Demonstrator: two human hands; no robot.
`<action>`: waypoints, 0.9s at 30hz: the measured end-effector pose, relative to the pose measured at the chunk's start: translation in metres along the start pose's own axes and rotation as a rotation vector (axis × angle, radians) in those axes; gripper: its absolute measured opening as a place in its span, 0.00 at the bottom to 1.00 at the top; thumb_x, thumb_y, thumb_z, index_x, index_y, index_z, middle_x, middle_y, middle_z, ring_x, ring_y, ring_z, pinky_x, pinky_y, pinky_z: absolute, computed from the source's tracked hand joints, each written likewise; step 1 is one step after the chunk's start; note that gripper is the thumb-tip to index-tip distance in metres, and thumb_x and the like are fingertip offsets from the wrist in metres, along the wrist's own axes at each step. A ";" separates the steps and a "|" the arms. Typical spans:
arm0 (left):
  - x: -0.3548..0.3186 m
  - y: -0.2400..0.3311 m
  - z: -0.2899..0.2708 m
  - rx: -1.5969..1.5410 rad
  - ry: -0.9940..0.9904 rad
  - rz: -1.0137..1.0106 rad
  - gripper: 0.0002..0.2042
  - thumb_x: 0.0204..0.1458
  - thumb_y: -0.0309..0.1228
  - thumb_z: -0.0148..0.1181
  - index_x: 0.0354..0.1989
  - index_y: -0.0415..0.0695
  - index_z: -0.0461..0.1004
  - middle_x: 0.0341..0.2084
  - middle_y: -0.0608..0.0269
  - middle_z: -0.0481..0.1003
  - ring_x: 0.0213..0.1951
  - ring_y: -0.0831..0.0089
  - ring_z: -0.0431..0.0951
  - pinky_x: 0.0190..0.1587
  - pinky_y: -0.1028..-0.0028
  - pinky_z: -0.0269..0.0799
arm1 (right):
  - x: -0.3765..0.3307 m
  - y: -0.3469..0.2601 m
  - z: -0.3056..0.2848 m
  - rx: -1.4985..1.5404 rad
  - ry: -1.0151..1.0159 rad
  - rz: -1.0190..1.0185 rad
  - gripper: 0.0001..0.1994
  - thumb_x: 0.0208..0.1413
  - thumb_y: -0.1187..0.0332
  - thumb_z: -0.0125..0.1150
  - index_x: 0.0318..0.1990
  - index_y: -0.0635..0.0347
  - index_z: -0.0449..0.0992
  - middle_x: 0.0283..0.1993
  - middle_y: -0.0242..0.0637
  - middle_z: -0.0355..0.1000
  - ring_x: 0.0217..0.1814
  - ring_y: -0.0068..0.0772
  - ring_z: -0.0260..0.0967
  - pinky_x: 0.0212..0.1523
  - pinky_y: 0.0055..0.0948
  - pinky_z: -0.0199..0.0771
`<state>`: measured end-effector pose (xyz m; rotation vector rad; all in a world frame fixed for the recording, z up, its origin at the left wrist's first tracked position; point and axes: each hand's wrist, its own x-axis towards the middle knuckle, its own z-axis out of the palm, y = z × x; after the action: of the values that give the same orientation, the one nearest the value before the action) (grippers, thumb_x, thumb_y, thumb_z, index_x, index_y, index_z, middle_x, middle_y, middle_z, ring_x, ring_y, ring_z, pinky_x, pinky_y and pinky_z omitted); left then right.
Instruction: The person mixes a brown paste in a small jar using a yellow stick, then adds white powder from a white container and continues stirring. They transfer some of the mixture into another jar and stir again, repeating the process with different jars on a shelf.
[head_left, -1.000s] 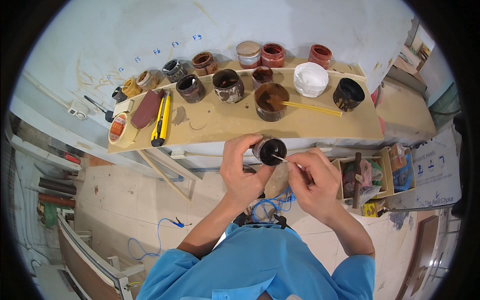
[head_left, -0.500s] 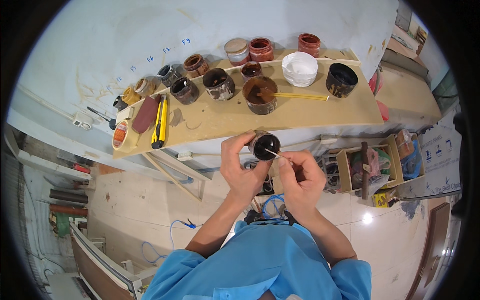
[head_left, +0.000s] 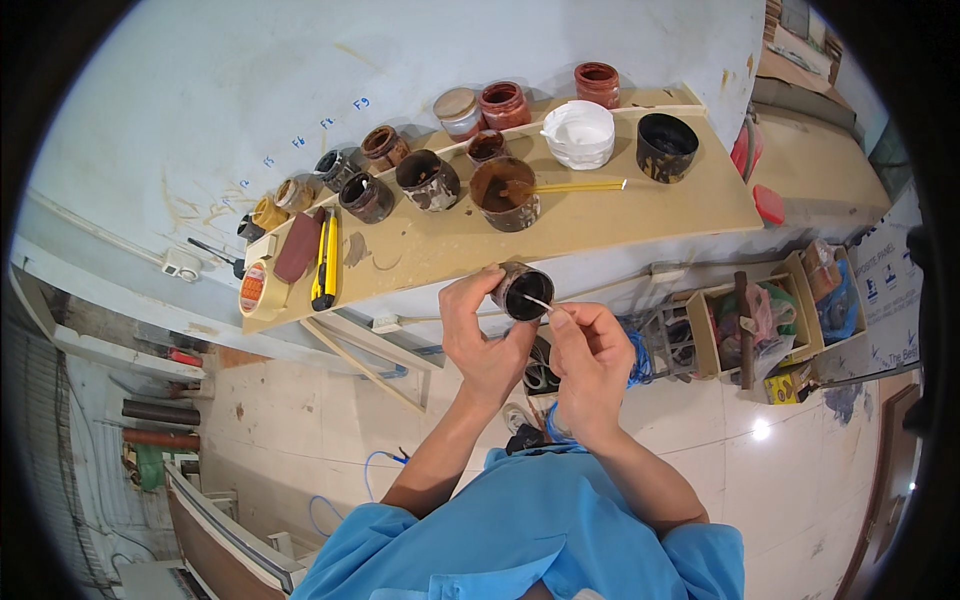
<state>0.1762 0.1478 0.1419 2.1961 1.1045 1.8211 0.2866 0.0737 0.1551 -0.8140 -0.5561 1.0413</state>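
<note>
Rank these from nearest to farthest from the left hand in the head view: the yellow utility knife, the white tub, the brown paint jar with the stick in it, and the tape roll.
1. brown paint jar with the stick, on the board just above the left hand
2. yellow utility knife, to the left on the board
3. white tub and tape roll, at opposite ends: too close to call

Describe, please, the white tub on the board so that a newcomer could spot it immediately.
Start at the long wooden board lying against the pale wall, crowded with small paint pots. Toward its right end, between a red-brown jar and a black pot, sits the white tub. It alone is white inside and out.
</note>
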 end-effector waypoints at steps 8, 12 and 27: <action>-0.004 -0.004 0.002 -0.003 0.000 -0.009 0.30 0.43 0.20 0.81 0.57 0.40 0.77 0.50 0.56 0.76 0.49 0.65 0.79 0.53 0.68 0.76 | -0.002 -0.001 0.005 0.257 0.000 0.164 0.06 0.72 0.69 0.64 0.46 0.62 0.78 0.27 0.23 0.66 0.25 0.11 0.55 0.23 0.19 0.52; -0.004 -0.005 0.003 0.002 0.012 -0.015 0.30 0.42 0.20 0.82 0.57 0.40 0.77 0.50 0.56 0.77 0.49 0.65 0.79 0.53 0.68 0.76 | 0.000 -0.002 0.005 0.330 -0.010 0.230 0.06 0.73 0.67 0.64 0.45 0.61 0.78 0.27 0.23 0.65 0.25 0.11 0.55 0.23 0.18 0.52; -0.006 0.003 0.003 -0.059 -0.016 -0.150 0.30 0.43 0.21 0.83 0.57 0.39 0.75 0.50 0.58 0.75 0.51 0.67 0.78 0.57 0.68 0.75 | 0.000 0.000 0.004 0.244 -0.019 0.052 0.07 0.72 0.70 0.66 0.47 0.64 0.79 0.31 0.24 0.71 0.25 0.09 0.57 0.25 0.18 0.53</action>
<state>0.1799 0.1426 0.1376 2.0323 1.1631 1.7482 0.2837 0.0745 0.1577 -0.6058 -0.4158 1.1410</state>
